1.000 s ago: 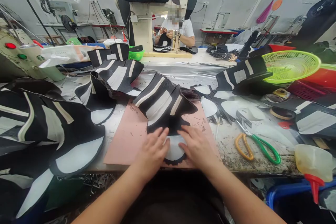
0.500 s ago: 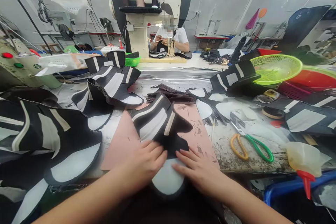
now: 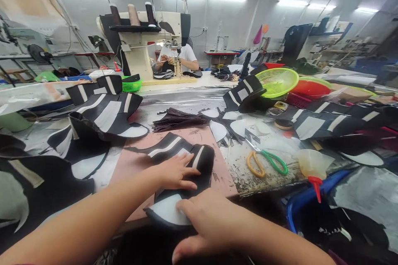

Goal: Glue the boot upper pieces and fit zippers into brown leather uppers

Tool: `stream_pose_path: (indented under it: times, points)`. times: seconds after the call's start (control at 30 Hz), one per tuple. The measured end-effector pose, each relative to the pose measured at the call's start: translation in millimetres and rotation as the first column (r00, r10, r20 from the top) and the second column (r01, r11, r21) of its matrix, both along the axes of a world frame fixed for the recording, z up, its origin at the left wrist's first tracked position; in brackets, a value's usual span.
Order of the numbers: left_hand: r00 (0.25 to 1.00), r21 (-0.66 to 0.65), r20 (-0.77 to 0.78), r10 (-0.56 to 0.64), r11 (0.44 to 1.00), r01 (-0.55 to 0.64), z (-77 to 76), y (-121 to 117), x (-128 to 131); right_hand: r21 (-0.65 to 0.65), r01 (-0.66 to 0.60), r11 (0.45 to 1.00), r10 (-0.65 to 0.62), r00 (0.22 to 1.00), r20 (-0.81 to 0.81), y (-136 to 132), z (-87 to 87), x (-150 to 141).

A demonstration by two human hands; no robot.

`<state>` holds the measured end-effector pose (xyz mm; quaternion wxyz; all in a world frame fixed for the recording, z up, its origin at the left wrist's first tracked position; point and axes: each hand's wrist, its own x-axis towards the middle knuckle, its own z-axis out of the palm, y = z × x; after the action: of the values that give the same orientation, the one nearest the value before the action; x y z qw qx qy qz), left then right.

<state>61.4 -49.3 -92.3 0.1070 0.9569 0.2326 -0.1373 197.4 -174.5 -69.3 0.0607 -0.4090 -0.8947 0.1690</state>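
Lying beside the pink board [image 3: 224, 182], scissors [image 3: 258, 149]; left grip [image 3: 177, 172] wide over black upper [image 3: 203, 165], right grip [image 3: 214, 219] unclear.

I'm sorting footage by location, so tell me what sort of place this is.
Probably a footwear or leather sewing workshop: it shows a sewing machine with thread spools, scissors, and black pieces with white strips.

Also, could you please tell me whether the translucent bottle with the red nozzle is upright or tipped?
Tipped: the bottle has its red nozzle at the lower end, pointing downward in the view.
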Motion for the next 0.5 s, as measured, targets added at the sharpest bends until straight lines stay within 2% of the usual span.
stream_pose_path:
  times: [0.07, 0.1, 0.13, 0.17, 0.2, 0.23, 0.27, 0.3, 0.37, 0.4, 0.43, 0.47, 0.5]
  points:
    - [0.990, 0.007, -0.093, 0.105, 0.994, -0.105, 5.8, 2.0, -8.3, -0.128, 0.057, 0.990, -0.080, 0.980, -0.183, 4.4, -2.4, 24.5]
    - [0.978, 0.048, -0.141, 0.154, 0.988, -0.149, 10.6, 3.9, -12.5, -0.154, 0.139, 0.978, -0.174, 0.952, -0.250, 6.9, -3.8, 42.8]
    - [0.963, 0.096, -0.187, 0.195, 0.979, -0.180, 16.1, 6.5, -16.1, -0.164, 0.275, 0.947, -0.312, 0.910, -0.275, 9.2, -5.2, 65.4]
    - [0.952, 0.159, -0.214, 0.217, 0.970, -0.186, 21.6, 9.5, -18.8, -0.158, 0.452, 0.878, -0.478, 0.838, -0.262, 11.3, -6.4, 92.2]
    - [0.948, 0.212, -0.240, 0.209, 0.964, -0.159, 26.3, 12.9, -20.6, -0.124, 0.651, 0.749, -0.662, 0.724, -0.194, 12.8, -7.5, 122.6]
    - [0.952, 0.253, -0.250, 0.178, 0.961, -0.113, 29.7, 16.4, -21.3, -0.063, 0.819, 0.570, -0.820, 0.562, -0.111, 13.4, -8.5, 155.6]
    - [0.960, 0.280, -0.246, 0.137, 0.958, -0.065, 31.1, 19.8, -21.0, 0.014, 0.920, 0.391, -0.919, 0.392, -0.049, 13.2, -9.7, 189.7]
    - [0.966, 0.287, -0.238, 0.101, 0.957, -0.030, 30.6, 23.3, -19.9, 0.083, 0.966, 0.244, -0.969, 0.246, -0.014, 12.3, -11.4, 223.5]
    - [0.972, 0.252, -0.221, 0.075, 0.968, -0.018, 24.4, 30.0, -16.2, 0.136, 0.991, -0.004, -1.000, -0.003, -0.003, 8.9, -17.3, 282.9]
    - [0.971, 0.219, -0.223, 0.084, 0.975, -0.034, 19.9, 33.3, -14.1, 0.066, 0.993, -0.097, -0.995, -0.095, -0.031, 7.0, -21.9, 305.9]
    - [0.967, 0.188, -0.234, 0.103, 0.980, -0.059, 15.5, 36.5, -12.0, -0.014, 0.989, -0.145, -0.988, -0.145, -0.049, 5.2, -27.4, 323.2]
    - [0.960, 0.157, -0.252, 0.119, 0.984, -0.081, 11.8, 39.5, -10.1, -0.079, 0.983, -0.166, -0.983, -0.171, -0.068, 3.6, -33.4, 334.7]
    - [0.956, 0.135, -0.264, 0.129, 0.986, -0.096, 9.4, 41.9, -8.5, -0.129, 0.979, -0.161, -0.980, -0.174, -0.098, 2.3, -39.3, 340.7]
